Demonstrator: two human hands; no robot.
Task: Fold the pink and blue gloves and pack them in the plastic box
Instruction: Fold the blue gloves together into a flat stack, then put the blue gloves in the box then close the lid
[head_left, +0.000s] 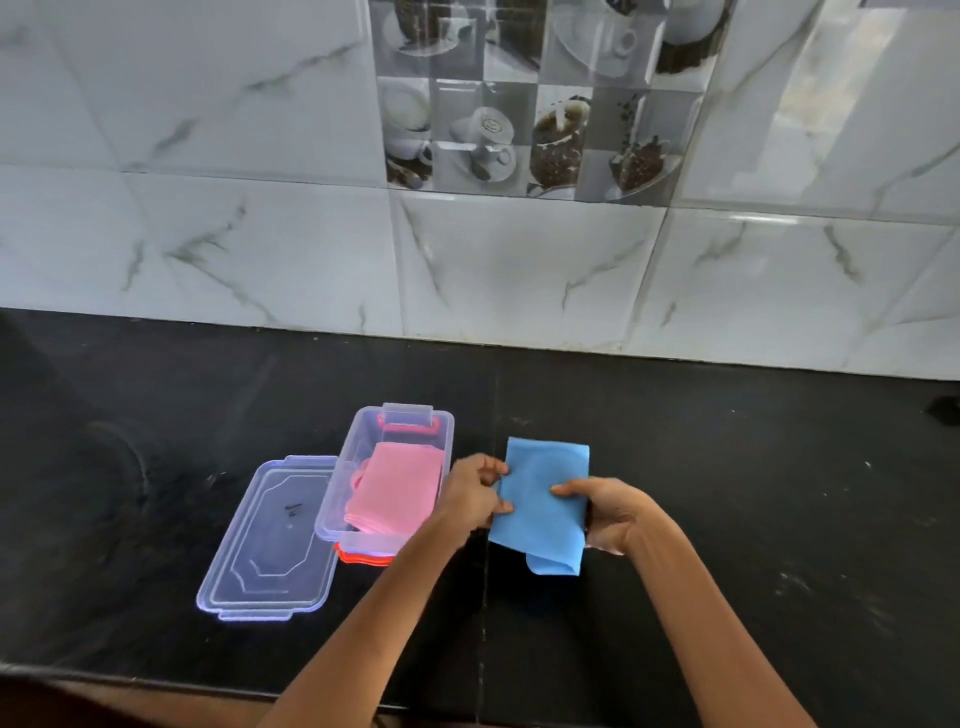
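- Left hand (470, 501) and right hand (605, 512) pinch the folded blue glove (540, 506) by opposite edges.
- Its loose lower fold could reopen during transfer.
- The pink glove (397, 488) fills much of the plastic box (358, 434); blue may bunch.

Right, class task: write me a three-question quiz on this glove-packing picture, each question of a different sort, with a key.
1. True or false: the pink glove already lies in the plastic box.
2. What do the left hand and right hand hold? A) the lid B) the blue glove C) nothing
3. Fill in: the lid lies on the counter, on the box's ___ side.

Key: 1 true; 2 B, the blue glove; 3 left.
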